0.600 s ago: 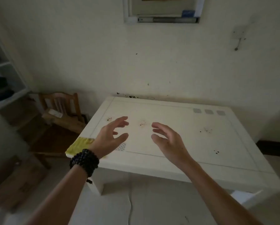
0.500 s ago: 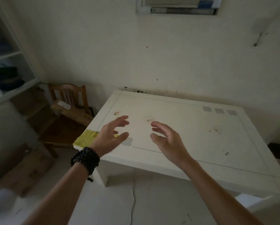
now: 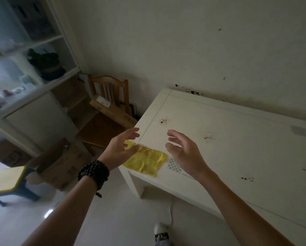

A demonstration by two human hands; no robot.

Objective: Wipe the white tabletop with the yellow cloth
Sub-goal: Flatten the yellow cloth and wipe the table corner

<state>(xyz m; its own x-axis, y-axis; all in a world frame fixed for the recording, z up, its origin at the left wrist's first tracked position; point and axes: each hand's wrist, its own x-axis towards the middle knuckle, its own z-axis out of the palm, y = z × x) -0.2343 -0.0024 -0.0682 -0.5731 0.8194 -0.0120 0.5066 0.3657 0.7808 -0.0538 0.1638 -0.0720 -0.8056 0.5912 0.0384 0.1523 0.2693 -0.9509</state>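
A yellow cloth [image 3: 146,161] lies flat on the near left corner of the white tabletop [image 3: 233,132]. Dark spots and brown stains dot the tabletop in several places. My left hand [image 3: 121,149], with a black bead bracelet on its wrist, hovers over the cloth's left end with its fingers spread and nothing in it. My right hand [image 3: 184,153] is raised over the table just right of the cloth, fingers apart and empty. Neither hand touches the cloth.
A wooden chair [image 3: 106,119] with a cardboard box [image 3: 111,110] on it stands left of the table against the wall. An open cardboard box [image 3: 60,166] and a yellow-topped stool [image 3: 6,180] are on the floor. White shelves [image 3: 31,71] fill the left side.
The view has swung left and closer to the table's left corner. The yellow cloth is now mostly uncovered between my hands. Both hands stay open and apart.
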